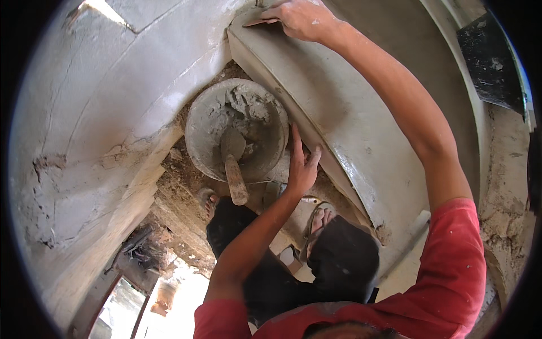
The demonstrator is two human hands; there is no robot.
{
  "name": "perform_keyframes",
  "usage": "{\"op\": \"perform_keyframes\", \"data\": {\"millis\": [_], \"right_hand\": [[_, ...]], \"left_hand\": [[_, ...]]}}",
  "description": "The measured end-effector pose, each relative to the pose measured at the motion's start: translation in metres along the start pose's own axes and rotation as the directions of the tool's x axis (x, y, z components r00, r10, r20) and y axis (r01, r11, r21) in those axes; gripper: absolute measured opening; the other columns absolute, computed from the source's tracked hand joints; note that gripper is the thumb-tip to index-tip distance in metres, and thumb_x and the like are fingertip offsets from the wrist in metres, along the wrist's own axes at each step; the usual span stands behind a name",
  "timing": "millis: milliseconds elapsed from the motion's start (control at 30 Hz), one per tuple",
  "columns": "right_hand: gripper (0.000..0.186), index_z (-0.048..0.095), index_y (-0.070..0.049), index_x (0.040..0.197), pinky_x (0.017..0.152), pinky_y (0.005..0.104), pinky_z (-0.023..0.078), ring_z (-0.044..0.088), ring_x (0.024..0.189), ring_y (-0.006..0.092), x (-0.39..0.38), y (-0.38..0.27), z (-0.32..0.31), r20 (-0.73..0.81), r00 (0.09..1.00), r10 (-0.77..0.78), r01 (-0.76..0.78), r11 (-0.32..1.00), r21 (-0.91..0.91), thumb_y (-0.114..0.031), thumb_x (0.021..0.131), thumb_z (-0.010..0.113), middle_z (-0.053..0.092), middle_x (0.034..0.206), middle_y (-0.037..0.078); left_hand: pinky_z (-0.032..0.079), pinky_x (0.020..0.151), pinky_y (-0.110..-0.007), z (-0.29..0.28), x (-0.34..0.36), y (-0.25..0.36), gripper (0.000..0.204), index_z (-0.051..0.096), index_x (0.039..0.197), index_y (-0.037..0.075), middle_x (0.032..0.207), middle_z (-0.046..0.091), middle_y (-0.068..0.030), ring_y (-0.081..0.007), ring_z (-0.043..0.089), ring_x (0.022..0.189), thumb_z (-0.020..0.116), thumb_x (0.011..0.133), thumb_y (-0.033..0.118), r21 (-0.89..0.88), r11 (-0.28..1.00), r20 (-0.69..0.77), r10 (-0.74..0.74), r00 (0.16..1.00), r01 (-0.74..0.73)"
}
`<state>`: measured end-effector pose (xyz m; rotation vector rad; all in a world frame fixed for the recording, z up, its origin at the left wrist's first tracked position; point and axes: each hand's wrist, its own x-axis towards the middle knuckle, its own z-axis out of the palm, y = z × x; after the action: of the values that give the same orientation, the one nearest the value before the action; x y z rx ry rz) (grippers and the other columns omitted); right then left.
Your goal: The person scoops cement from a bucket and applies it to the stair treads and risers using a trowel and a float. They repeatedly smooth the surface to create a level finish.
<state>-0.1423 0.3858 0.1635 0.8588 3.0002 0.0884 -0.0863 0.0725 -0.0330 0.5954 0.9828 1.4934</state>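
At the top, my right hand [299, 20] grips a small flat tool [257, 22] against the far corner of a grey plastered ledge [350, 130], where it meets the wall. Lower down, my left hand [305, 164] has its fingers apart, resting along the ledge's near edge beside a round bucket [192, 130] of wet grey mortar [248, 107]; whether it touches the rim I cannot tell. A trowel [236, 181] lies in the bucket, its handle over the rim toward me.
A cracked plastered wall [96, 101] rises on the left. My sandalled foot [319, 220] is on rough, dirty floor [186, 209] below the bucket. A dark panel [488, 62] stands at upper right. Debris [141, 248] and a bright opening are at lower left.
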Motion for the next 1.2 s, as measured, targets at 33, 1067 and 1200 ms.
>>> {"op": "perform_keyframes", "data": {"millis": [33,1067,1200], "right_hand": [[0.047,0.076,-0.025,0.133,0.083,0.0486,0.059,0.073,0.103,0.0377,-0.007,-0.001,0.003,0.023,1.0,-0.011,0.011,1.0,-0.007,-0.008,0.093,0.058,0.076,0.117,0.016],[0.027,0.081,-0.022,0.119,0.075,0.0407,0.063,0.076,0.096,0.0278,-0.316,-0.046,-0.022,0.001,0.992,-0.127,0.124,0.973,0.193,-0.025,0.094,0.071,0.08,0.107,0.004],[0.029,0.08,-0.014,0.116,0.081,0.0445,0.063,0.075,0.102,0.0312,-0.388,-0.069,-0.055,0.295,0.955,0.022,-0.113,0.949,0.296,-0.011,0.088,0.073,0.078,0.114,0.006]], "left_hand": [[0.024,0.129,-0.045,-0.002,0.005,0.001,0.094,0.001,0.173,0.008,0.177,0.018,-0.0219,-0.0345,0.027,0.16,0.065,0.107,0.028,0.099,0.995,-0.004,-0.01,1.0,0.011],[0.014,0.132,-0.041,-0.007,0.027,-0.022,0.115,-0.001,0.174,0.017,0.179,0.015,-0.0126,-0.0244,0.019,0.161,0.082,0.097,0.035,-0.009,0.999,0.01,0.046,0.999,-0.046],[0.013,0.132,-0.044,-0.011,0.025,-0.026,0.112,0.0,0.174,0.016,0.18,0.013,-0.0109,-0.0235,0.018,0.162,0.081,0.099,0.033,-0.011,0.999,0.009,0.04,0.999,-0.04]]}}
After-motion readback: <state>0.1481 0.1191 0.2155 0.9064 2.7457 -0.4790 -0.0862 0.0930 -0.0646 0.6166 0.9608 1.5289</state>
